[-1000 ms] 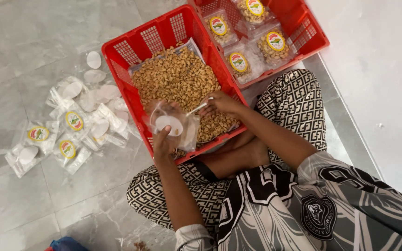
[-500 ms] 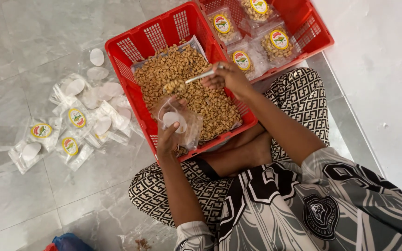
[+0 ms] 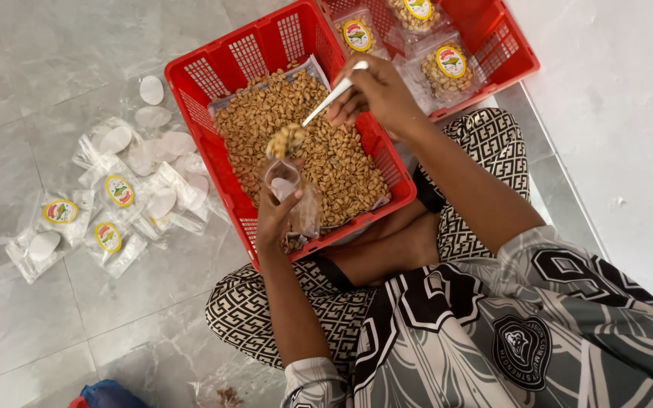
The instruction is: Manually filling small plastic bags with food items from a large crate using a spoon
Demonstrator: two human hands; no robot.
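Note:
A red plastic crate [image 3: 213, 87] on the floor holds a heap of roasted nuts [image 3: 326, 151]. My left hand [image 3: 272, 219] holds a small clear plastic pouch [image 3: 290, 193] upright over the crate's near edge. My right hand [image 3: 376, 94] grips a white spoon [image 3: 332, 96] heaped with nuts, and the spoon's bowl hangs just above the pouch's mouth. I sit cross-legged in patterned trousers [image 3: 485, 162] behind the crate.
A second red crate [image 3: 504, 57] at the top right holds filled, labelled pouches [image 3: 447, 68]. Empty clear pouches [image 3: 111, 204] with round stickers lie scattered on the grey tiled floor [image 3: 39, 68] to the left. A white wall [image 3: 614, 136] runs along the right.
My right hand scooped nuts from the heap and lifted the loaded spoon up over the pouch. My left hand turned the pouch more upright.

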